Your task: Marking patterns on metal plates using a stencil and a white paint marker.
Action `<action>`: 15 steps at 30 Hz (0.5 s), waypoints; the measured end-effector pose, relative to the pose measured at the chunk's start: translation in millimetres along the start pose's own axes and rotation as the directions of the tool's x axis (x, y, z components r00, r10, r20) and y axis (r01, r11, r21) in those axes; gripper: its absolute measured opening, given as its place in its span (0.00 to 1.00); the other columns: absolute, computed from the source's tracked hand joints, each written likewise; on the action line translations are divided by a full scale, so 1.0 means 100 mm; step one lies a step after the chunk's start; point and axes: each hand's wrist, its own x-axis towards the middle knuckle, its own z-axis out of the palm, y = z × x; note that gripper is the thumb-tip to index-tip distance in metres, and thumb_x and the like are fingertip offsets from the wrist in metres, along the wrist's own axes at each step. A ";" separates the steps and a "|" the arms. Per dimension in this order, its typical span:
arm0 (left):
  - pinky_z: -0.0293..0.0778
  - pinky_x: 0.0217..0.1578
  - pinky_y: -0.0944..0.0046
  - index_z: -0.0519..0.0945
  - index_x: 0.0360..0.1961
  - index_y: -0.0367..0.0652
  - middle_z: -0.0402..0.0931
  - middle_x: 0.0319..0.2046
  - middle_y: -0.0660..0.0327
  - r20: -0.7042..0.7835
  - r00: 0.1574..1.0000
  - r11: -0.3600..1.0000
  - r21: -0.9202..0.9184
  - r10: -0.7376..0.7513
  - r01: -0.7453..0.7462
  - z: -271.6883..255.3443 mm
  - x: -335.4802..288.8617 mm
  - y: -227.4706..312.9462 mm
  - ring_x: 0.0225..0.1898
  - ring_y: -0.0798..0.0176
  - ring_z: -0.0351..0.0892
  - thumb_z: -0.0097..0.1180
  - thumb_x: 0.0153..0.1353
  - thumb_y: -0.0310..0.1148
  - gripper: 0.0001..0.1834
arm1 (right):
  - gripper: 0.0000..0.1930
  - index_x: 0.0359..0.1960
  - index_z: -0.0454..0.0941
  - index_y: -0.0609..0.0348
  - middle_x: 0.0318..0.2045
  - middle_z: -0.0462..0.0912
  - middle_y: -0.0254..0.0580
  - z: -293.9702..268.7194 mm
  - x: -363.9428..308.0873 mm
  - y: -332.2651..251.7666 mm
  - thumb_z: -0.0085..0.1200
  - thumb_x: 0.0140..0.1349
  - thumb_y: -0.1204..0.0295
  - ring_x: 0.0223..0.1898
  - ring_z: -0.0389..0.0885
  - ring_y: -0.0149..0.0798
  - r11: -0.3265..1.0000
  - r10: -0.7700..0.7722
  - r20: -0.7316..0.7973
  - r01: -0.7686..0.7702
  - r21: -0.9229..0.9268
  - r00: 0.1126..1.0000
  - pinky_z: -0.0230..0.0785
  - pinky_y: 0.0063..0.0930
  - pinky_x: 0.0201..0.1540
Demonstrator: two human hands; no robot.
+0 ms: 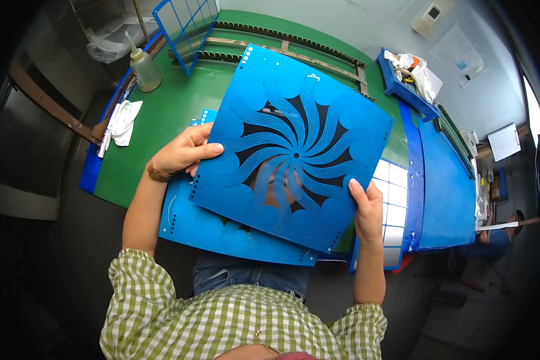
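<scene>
A square blue panel (234,201) with a dark swirling, pinwheel-like pattern hangs tilted above the green table (117,186). My left hand (186,150) grips its left edge, thumb on the top face. At the lower right edge, my right hand (367,207) pinches it in the same way. Rows of small holes run near its corners. Beneath it lies another blue panel (189,219), mostly covered and jutting over the table's near edge. A panel with a white grid pattern (396,186) and a blue border rests to the right, near my right hand.
Notched racks (306,51) lie at the table's back. A blue-framed grid panel (183,30) stands at back left, near a squeeze bottle (145,71) and white cloth (125,123). A blue bin (405,90) holds cloths at right. Another person (495,240) is far right.
</scene>
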 end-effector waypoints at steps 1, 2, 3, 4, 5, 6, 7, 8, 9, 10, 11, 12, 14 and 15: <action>0.61 0.09 0.81 0.63 0.55 0.32 0.73 0.20 0.67 -0.004 1.000 1.000 -0.007 0.000 0.000 0.00 0.00 -0.01 0.10 0.81 0.65 0.51 0.62 0.34 0.24 | 0.09 0.35 0.75 0.63 0.31 0.79 0.34 0.00 0.00 0.00 0.51 0.63 0.68 0.31 0.73 0.23 1.000 -0.007 0.002 0.007 -0.006 1.000 0.67 0.17 0.35; 0.60 0.09 0.81 0.64 0.55 0.32 0.73 0.20 0.68 -0.016 1.000 1.000 -0.015 0.005 -0.005 -0.01 0.00 -0.01 0.10 0.81 0.65 0.51 0.62 0.34 0.23 | 0.09 0.35 0.75 0.63 0.31 0.79 0.34 0.00 -0.01 -0.01 0.51 0.63 0.68 0.31 0.73 0.23 1.000 -0.008 -0.003 0.008 -0.011 1.000 0.67 0.17 0.35; 0.60 0.09 0.81 0.64 0.55 0.32 0.73 0.20 0.68 -0.007 1.000 1.000 -0.014 0.002 -0.002 -0.01 0.00 -0.01 0.10 0.81 0.65 0.51 0.62 0.34 0.23 | 0.09 0.35 0.76 0.63 0.31 0.79 0.34 0.01 -0.01 -0.01 0.51 0.63 0.68 0.31 0.74 0.23 1.000 -0.002 -0.004 0.002 -0.008 1.000 0.67 0.16 0.35; 0.60 0.08 0.81 0.64 0.55 0.32 0.73 0.20 0.68 -0.005 1.000 1.000 -0.002 0.000 0.000 -0.02 0.00 -0.01 0.10 0.81 0.65 0.51 0.62 0.34 0.23 | 0.09 0.35 0.76 0.63 0.31 0.79 0.34 0.01 -0.01 -0.02 0.51 0.63 0.68 0.31 0.74 0.23 1.000 0.004 -0.004 -0.004 -0.005 1.000 0.67 0.16 0.35; 0.60 0.08 0.81 0.64 0.55 0.32 0.72 0.19 0.68 -0.013 1.000 1.000 0.007 0.000 0.000 -0.02 0.00 -0.01 0.10 0.82 0.65 0.51 0.62 0.34 0.24 | 0.09 0.35 0.76 0.63 0.31 0.79 0.34 0.01 -0.01 -0.02 0.51 0.63 0.68 0.31 0.74 0.23 1.000 0.002 -0.004 -0.002 -0.005 1.000 0.67 0.16 0.35; 0.60 0.08 0.81 0.64 0.55 0.32 0.72 0.19 0.68 -0.003 1.000 1.000 0.011 -0.001 0.001 -0.02 0.00 -0.01 0.10 0.82 0.65 0.51 0.62 0.34 0.24 | 0.09 0.35 0.76 0.63 0.31 0.79 0.34 0.02 -0.02 -0.02 0.51 0.63 0.68 0.31 0.74 0.23 1.000 0.002 -0.006 -0.002 -0.002 1.000 0.67 0.16 0.35; 0.60 0.09 0.81 0.64 0.55 0.32 0.72 0.19 0.68 0.001 1.000 1.000 0.005 0.008 -0.008 -0.01 0.00 -0.01 0.10 0.82 0.65 0.51 0.62 0.34 0.23 | 0.09 0.35 0.76 0.63 0.30 0.79 0.34 0.02 -0.02 -0.02 0.51 0.63 0.68 0.31 0.74 0.23 1.000 0.002 -0.003 -0.002 0.000 1.000 0.68 0.16 0.35; 0.60 0.09 0.82 0.64 0.55 0.33 0.72 0.19 0.68 -0.007 1.000 1.000 0.001 0.016 -0.016 -0.01 0.00 0.00 0.10 0.82 0.65 0.51 0.62 0.34 0.23 | 0.09 0.35 0.76 0.63 0.30 0.79 0.34 0.02 -0.02 -0.02 0.51 0.63 0.68 0.31 0.74 0.23 1.000 0.001 -0.006 -0.001 0.000 1.000 0.68 0.16 0.35; 0.60 0.09 0.82 0.64 0.55 0.33 0.72 0.19 0.68 0.004 1.000 1.000 -0.001 0.018 -0.018 0.00 0.00 0.00 0.10 0.82 0.65 0.51 0.62 0.34 0.23 | 0.10 0.35 0.76 0.63 0.31 0.79 0.35 0.02 -0.02 -0.02 0.51 0.63 0.68 0.31 0.75 0.23 1.000 -0.003 -0.005 0.003 0.000 1.000 0.68 0.16 0.35; 0.59 0.08 0.81 0.64 0.54 0.33 0.72 0.19 0.68 -0.003 1.000 1.000 -0.001 0.018 -0.018 0.00 0.00 0.00 0.09 0.82 0.64 0.51 0.62 0.34 0.23 | 0.10 0.36 0.76 0.64 0.31 0.79 0.35 0.02 -0.02 -0.01 0.51 0.63 0.68 0.31 0.75 0.24 1.000 -0.006 -0.003 0.006 0.001 1.000 0.68 0.17 0.35; 0.59 0.08 0.81 0.64 0.54 0.33 0.72 0.19 0.68 -0.019 1.000 1.000 -0.004 0.019 -0.020 0.01 -0.01 0.01 0.09 0.82 0.63 0.51 0.62 0.34 0.23 | 0.10 0.36 0.76 0.64 0.31 0.79 0.35 0.02 -0.01 0.00 0.51 0.63 0.68 0.31 0.75 0.24 1.000 -0.005 -0.001 0.005 0.000 1.000 0.68 0.17 0.35; 0.59 0.08 0.81 0.64 0.54 0.33 0.72 0.19 0.68 -0.016 1.000 1.000 -0.004 0.014 -0.014 0.01 -0.01 0.01 0.09 0.82 0.63 0.51 0.62 0.34 0.23 | 0.11 0.36 0.76 0.64 0.32 0.80 0.36 0.02 -0.01 0.01 0.51 0.63 0.67 0.31 0.75 0.24 1.000 0.008 -0.003 -0.008 0.026 1.000 0.69 0.17 0.36; 0.57 0.08 0.81 0.65 0.55 0.33 0.72 0.19 0.68 0.011 1.000 0.999 -0.042 0.023 -0.022 0.01 0.00 0.02 0.09 0.82 0.62 0.51 0.63 0.35 0.23 | 0.11 0.37 0.75 0.64 0.32 0.80 0.37 0.03 -0.01 0.02 0.51 0.63 0.67 0.32 0.76 0.25 0.998 0.028 0.001 -0.028 0.056 1.000 0.69 0.18 0.36; 0.57 0.08 0.81 0.65 0.55 0.33 0.72 0.19 0.68 0.015 1.000 0.999 -0.038 0.014 -0.013 0.02 0.00 0.02 0.09 0.82 0.62 0.51 0.63 0.35 0.23 | 0.11 0.37 0.75 0.65 0.33 0.80 0.38 0.03 0.00 0.03 0.51 0.63 0.67 0.32 0.77 0.26 0.996 0.050 0.007 -0.050 0.076 0.999 0.70 0.18 0.37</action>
